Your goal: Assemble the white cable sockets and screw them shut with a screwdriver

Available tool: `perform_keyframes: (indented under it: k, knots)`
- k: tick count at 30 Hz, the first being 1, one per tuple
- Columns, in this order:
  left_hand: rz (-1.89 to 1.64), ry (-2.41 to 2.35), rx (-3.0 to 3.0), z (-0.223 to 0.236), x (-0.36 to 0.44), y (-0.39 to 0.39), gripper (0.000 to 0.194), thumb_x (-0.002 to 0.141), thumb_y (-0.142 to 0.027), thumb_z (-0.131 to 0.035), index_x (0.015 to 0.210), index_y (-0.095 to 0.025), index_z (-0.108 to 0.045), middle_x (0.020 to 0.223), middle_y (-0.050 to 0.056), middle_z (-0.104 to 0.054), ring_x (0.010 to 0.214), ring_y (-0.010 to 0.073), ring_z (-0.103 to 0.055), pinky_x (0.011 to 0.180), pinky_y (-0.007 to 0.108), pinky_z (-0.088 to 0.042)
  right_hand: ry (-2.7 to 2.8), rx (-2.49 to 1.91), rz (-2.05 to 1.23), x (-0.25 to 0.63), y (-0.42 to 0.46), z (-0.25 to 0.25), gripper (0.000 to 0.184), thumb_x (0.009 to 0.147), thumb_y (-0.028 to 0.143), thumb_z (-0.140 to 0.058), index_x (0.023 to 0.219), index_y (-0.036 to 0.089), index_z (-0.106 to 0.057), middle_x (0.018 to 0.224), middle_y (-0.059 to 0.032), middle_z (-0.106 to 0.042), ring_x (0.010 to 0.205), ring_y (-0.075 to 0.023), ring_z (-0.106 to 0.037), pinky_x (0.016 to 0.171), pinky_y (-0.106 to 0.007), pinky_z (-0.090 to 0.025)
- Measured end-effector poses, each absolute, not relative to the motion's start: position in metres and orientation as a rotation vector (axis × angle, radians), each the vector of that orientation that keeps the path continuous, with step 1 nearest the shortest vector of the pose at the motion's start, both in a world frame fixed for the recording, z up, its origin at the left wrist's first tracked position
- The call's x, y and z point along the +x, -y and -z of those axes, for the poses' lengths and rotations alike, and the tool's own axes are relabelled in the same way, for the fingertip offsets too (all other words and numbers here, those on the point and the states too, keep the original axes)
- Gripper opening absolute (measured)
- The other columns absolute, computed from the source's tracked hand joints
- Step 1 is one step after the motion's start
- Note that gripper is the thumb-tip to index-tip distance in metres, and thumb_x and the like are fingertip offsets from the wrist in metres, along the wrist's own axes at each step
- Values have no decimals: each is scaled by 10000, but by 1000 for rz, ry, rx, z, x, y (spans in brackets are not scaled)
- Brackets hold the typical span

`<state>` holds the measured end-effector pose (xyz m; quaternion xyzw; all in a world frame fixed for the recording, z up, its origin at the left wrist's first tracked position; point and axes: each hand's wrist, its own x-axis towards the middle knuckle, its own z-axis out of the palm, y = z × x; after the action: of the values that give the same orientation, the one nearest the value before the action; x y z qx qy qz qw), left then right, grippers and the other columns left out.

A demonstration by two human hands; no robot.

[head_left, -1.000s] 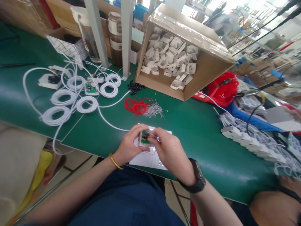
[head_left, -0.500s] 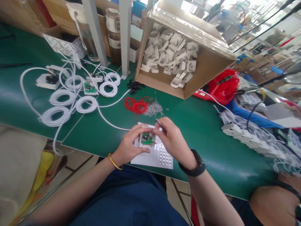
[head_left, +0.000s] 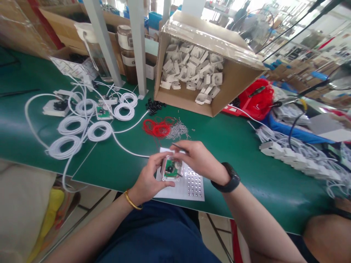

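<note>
My left hand [head_left: 149, 179] grips a small white housing with a green circuit board [head_left: 172, 169] inside, held just above a white sheet dotted with small round stickers [head_left: 192, 184]. My right hand [head_left: 196, 157] is pinched on thin metal tweezers [head_left: 178, 147], and its fingers rest at the housing's top right edge. A white cable [head_left: 128, 146] runs from the housing leftwards to the coils. Behind the hands lie a tangle of red wire [head_left: 157, 128] and a pile of small metal pins [head_left: 178, 130].
Several white cable coils [head_left: 74, 126] with boards lie at the left. A tilted cardboard box [head_left: 233, 84] holds white plastic housings. Black small parts [head_left: 154, 106], two metal posts [head_left: 137, 47], a bottle [head_left: 126, 51], white power strips [head_left: 290, 157] at the right. Another person's arm [head_left: 326, 237] at the lower right.
My right hand drew back from over the housing and lifted the tweezers, uncovering the sticker sheet. The view shifted slightly; my left hand kept hold of the housing.
</note>
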<state>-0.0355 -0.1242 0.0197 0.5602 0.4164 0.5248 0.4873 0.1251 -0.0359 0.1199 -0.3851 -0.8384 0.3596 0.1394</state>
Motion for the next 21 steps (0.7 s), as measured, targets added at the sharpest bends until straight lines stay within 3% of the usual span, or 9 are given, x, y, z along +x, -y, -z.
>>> perform_keyframes:
  k: [3,11,14,17,21]
  knots:
    - [-1295,-1015,1362,-18,-35,124,768,593,-213,-827,1213,-219,-374,1288,127,-486,1167,251,-523,988,405,-447,2553,-1116,-895,122,35,-119,101,850,189,-574,769,171,-632,777,-9,-625,728,-111,-557,664,-232,-378]
    - [-1268,-1043,1369,-15,-34,126,627,598,-221,-824,1063,-215,-402,1304,128,-481,1179,254,-514,985,413,-447,2671,-1184,-832,116,30,-127,124,824,188,-600,702,165,-606,732,6,-625,672,-95,-541,615,-223,-339]
    - [-1280,-1072,1401,-12,-34,127,713,586,-240,-832,1152,-225,-400,1284,119,-495,1139,249,-543,978,413,-454,2690,-1297,-818,115,30,-129,127,816,261,-619,719,180,-615,713,10,-637,651,-97,-543,578,-223,-313]
    - [-1276,-1086,1501,-13,-34,127,800,605,-258,-820,1273,-251,-380,1282,109,-497,1154,254,-528,993,421,-445,2713,-1429,-749,115,32,-130,256,834,387,-584,684,181,-607,657,0,-628,602,-104,-529,527,-229,-273]
    - [-1247,-1073,1662,-20,-35,125,686,652,-250,-787,1256,-256,-463,1286,107,-506,1203,275,-483,1026,454,-413,2722,-1433,-750,120,32,-130,220,853,308,-545,688,179,-615,679,-13,-645,623,-110,-541,539,-227,-280]
